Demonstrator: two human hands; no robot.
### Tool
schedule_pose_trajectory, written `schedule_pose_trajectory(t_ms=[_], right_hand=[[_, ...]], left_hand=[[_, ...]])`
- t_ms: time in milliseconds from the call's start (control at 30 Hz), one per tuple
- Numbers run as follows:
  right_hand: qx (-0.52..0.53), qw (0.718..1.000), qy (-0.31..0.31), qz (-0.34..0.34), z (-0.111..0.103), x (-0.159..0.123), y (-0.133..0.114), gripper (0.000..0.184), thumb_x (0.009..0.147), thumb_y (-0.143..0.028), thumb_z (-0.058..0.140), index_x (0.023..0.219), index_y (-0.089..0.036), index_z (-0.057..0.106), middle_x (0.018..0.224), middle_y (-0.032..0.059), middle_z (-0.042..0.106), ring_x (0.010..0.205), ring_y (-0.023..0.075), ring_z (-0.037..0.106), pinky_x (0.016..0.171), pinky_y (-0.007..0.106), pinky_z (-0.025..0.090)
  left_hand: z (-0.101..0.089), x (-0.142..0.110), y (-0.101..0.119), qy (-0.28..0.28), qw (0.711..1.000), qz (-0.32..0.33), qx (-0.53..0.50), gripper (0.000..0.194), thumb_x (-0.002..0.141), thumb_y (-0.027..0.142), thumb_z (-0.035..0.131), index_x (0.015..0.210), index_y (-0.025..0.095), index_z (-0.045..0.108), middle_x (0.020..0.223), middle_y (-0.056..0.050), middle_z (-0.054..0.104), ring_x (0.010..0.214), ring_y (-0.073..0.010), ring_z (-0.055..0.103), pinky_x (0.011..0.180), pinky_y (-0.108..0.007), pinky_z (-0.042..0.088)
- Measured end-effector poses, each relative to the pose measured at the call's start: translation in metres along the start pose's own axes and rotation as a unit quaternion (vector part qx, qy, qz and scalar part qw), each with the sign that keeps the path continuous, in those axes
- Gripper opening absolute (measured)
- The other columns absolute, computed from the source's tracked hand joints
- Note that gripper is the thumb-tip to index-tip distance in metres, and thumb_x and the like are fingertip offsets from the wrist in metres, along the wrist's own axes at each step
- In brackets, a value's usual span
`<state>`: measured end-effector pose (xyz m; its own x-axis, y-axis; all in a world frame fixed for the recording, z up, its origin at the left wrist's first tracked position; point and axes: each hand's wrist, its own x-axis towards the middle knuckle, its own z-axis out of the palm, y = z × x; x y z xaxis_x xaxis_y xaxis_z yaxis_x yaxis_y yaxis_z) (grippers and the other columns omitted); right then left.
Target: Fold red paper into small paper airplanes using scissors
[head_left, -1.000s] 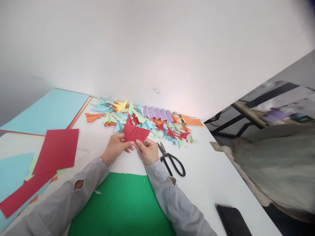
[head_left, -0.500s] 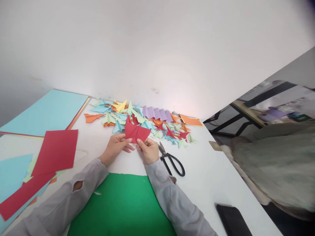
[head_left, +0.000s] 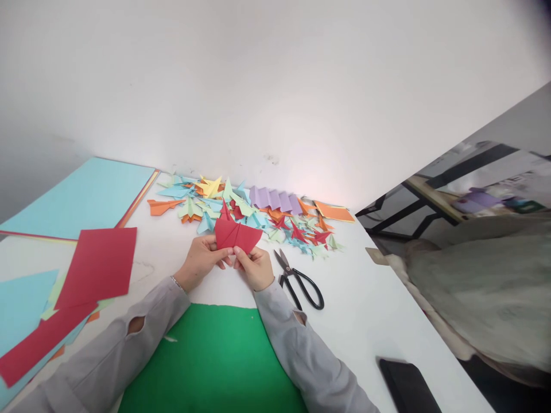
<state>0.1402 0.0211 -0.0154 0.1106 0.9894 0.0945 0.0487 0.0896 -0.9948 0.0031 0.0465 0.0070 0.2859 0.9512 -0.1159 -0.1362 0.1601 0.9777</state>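
Observation:
Both hands hold a folded piece of red paper (head_left: 239, 234) up off the white table, with crease lines running across its face. My left hand (head_left: 202, 256) pinches its lower left edge, and my right hand (head_left: 255, 267) grips the lower edge close beside it, the two thumbs almost touching. Parts of the fingers are hidden behind the paper. Just right of my right hand lie scissors (head_left: 297, 276) with black handles, their blades slightly apart. Behind the red paper spreads a pile of small folded paper shapes (head_left: 210, 203) in several colours.
A green sheet (head_left: 215, 355) lies under my forearms. To the left are large blue sheets (head_left: 90, 192), a red sheet (head_left: 101, 261) and a red strip (head_left: 47, 343). Pleated purple paper (head_left: 275, 199) rests by the wall. A black flat object (head_left: 408, 384) is at the front right.
The red paper and my right hand have shifted slightly left, and my thumbs have come closer together at its lower edge. Both hands still hold it.

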Motion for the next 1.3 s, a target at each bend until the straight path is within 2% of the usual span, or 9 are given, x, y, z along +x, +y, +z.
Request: schedule_pose_trajectory(t_ms=[233,467,633,800,1067,1200,1300], right_hand=[[0.02,1.0,-0.009,0.004,0.0004,0.0002,-0.0021,0.045,0.069,-0.058,0.063,0.049,-0.018,0.06,0.042,0.0013,0.058,0.037,0.0101,0.048,0.042,0.024,0.04],[0.043,0.999,0.008,0.021,0.0006,0.0,0.0008,0.042,0.064,-0.058,0.067,0.053,-0.017,0.063,0.04,0.0009,0.059,0.035,0.01,0.048,0.04,0.024,0.039],[0.002,0.999,0.034,0.02,-0.0012,-0.0009,0.0004,0.049,0.07,-0.056,0.063,0.04,-0.018,0.054,0.032,-0.0014,0.05,0.032,0.0078,0.042,0.039,0.022,0.034],[-0.025,0.999,0.028,-0.002,-0.0017,-0.0015,-0.0006,0.053,0.072,-0.056,0.06,0.037,-0.019,0.05,0.031,-0.002,0.046,0.032,0.0073,0.039,0.04,0.022,0.033],[-0.015,1.0,-0.021,-0.01,0.0004,-0.0022,0.0005,0.048,0.072,-0.055,0.06,0.042,-0.018,0.054,0.037,-0.0005,0.052,0.036,0.0085,0.045,0.043,0.022,0.036],[-0.023,0.999,-0.022,0.0,-0.0003,-0.0025,-0.0018,0.047,0.07,-0.055,0.061,0.042,-0.018,0.053,0.033,-0.0028,0.047,0.033,0.0071,0.039,0.039,0.022,0.031],[-0.031,1.0,0.001,-0.005,-0.0006,-0.0022,-0.0045,0.052,0.068,-0.056,0.063,0.036,-0.018,0.045,0.031,-0.0046,0.04,0.033,0.0058,0.033,0.038,0.022,0.026]], left_hand=[[0.0007,-0.0013,0.0033,-0.002,1.0,-0.006,-0.007,0.029,0.055,0.034,0.079,0.071,0.013,0.067,0.048,0.0,0.06,0.042,-0.0106,0.054,0.041,-0.021,0.043],[0.001,-0.0012,0.0,-0.001,1.0,-0.003,-0.002,0.029,0.056,0.032,0.079,0.073,0.012,0.066,0.05,0.0,0.062,0.044,-0.011,0.056,0.042,-0.021,0.044],[0.0022,-0.0016,0.0026,0.01,1.0,0.0,-0.005,0.031,0.055,0.032,0.079,0.075,0.012,0.066,0.048,0.0,0.06,0.043,-0.0114,0.055,0.041,-0.021,0.044],[0.0022,-0.0014,0.0016,-0.011,1.0,-0.001,0.002,0.03,0.054,0.029,0.08,0.072,0.012,0.064,0.053,-0.001,0.063,0.046,-0.0123,0.058,0.042,-0.021,0.045],[0.0027,-0.0016,0.0028,0.004,1.0,-0.002,0.012,0.029,0.046,0.025,0.082,0.058,0.012,0.058,0.038,0.006,0.05,0.034,-0.0046,0.041,0.036,-0.017,0.031],[0.0026,-0.0017,0.0032,0.012,1.0,0.001,0.018,0.032,0.045,0.027,0.082,0.052,0.014,0.053,0.032,0.008,0.043,0.03,-0.0036,0.035,0.034,-0.017,0.027],[0.0018,-0.0015,0.0025,0.01,1.0,-0.003,0.015,0.033,0.045,0.029,0.082,0.054,0.014,0.054,0.032,0.009,0.043,0.028,-0.004,0.035,0.032,-0.017,0.026]])
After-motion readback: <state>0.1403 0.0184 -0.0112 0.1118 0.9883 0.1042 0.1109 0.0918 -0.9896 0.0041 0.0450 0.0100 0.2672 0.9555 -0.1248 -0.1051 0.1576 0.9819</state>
